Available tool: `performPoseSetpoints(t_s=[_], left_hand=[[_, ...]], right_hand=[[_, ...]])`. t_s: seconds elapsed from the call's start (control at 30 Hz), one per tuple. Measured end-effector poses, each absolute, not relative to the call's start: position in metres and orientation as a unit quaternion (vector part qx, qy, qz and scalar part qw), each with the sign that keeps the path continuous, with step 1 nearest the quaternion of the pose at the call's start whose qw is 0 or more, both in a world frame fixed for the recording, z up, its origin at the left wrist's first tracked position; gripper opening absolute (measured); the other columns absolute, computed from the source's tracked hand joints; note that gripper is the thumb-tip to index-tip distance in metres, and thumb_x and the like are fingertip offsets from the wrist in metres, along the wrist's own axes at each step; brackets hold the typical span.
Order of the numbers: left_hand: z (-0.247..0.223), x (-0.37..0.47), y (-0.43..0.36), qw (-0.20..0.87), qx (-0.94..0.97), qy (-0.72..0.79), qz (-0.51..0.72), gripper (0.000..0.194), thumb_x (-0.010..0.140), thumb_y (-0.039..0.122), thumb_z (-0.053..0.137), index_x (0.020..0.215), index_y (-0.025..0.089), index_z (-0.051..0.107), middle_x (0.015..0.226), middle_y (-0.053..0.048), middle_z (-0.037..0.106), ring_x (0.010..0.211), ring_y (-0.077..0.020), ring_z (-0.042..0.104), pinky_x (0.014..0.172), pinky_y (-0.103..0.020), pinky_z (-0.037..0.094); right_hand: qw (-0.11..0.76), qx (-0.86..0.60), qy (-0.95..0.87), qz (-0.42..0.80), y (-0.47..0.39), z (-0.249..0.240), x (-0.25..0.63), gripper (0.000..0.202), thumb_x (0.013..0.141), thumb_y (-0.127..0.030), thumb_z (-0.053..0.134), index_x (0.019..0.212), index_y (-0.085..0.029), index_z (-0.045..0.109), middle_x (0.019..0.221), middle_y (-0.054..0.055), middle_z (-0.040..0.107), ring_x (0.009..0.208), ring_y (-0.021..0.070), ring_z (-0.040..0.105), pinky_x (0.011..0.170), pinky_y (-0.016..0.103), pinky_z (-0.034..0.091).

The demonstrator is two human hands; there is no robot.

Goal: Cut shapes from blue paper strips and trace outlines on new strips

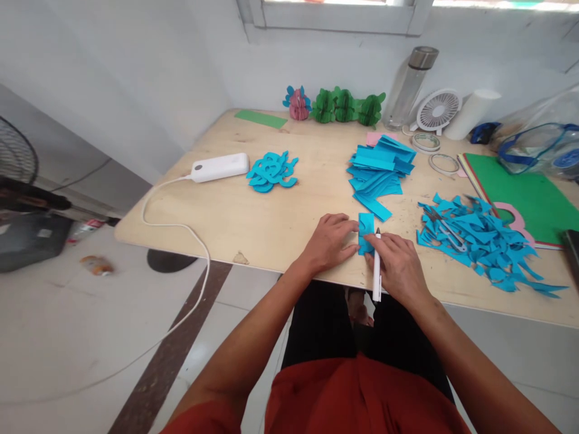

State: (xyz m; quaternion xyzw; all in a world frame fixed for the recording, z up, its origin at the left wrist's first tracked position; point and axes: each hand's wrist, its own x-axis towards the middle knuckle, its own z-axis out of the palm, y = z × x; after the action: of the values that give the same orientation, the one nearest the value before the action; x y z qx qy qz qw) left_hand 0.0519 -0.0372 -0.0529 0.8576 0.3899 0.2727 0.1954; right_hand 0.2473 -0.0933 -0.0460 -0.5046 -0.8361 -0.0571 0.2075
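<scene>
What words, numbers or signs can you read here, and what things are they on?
None that I can read.
White pen in the right hand: no writing can be made out.
Tape roll: any print is too small to read.
White device with the cable: a dark round patch, but no number shows clearly.
Bottle on the floor: something red on it, too blurred to read.

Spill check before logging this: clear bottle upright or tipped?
Upright: the clear bottle stands on its base on the table, silver top uppermost.
</scene>
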Motion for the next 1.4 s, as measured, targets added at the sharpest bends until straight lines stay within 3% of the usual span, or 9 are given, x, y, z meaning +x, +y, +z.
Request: performPoseSetpoints(t_s=[1.4], left_hand=[[-0.0599,0.0522,-0.0354,0.176,0.867,0.368,0.285,0.026,0.081,0.028,0.065,0.106,0.022,0.062,0.124,-0.004,0.066,0.124,-0.0256,0.050,0.106,-0.045,0.035]], right_hand=[[0.243,-0.466,-0.850,-0.042,-0.0875,-0.0520,0.2539,0.039,0.092,-0.023,0.051,0.130,-0.019,0.057,0.106,0.010,0.071,0.107,0.0278,0.057,0.086,0.041,0.042]])
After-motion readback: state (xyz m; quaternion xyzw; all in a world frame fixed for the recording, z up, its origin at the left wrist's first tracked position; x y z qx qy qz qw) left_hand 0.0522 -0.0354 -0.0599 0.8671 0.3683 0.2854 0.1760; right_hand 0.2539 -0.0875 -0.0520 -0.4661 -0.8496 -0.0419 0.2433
